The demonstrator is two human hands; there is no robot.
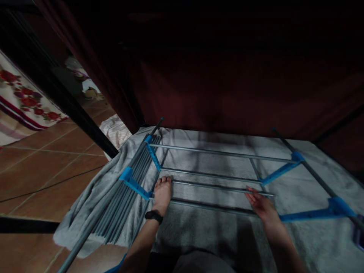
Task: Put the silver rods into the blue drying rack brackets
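Observation:
A thin grey metal tube (209, 185) spans between my two hands, crosswise inside a frame. My left hand (162, 194) is closed around its left end, beside a blue plastic bracket (136, 186). Near its right end, my right hand (263, 206) pinches it between thumb and fingers, close to another blue bracket (313, 214). Two crossbars, a far one (216, 152) and a nearer one (210, 174), join the far brackets, left (152, 154) and right (280, 173). Another crossbar (210, 206) runs beneath my wrists. Long side poles, left (91, 223) and right (315, 178), pass through the brackets.
Several loose grey tubes (122, 208) lie side by side at the left on a grey blanket (196, 231). A dark red curtain (227, 94) hangs behind. Dark bars (76, 121) slant across the left, over a tiled floor (54, 167). A flowered cloth (27, 96) hangs far left.

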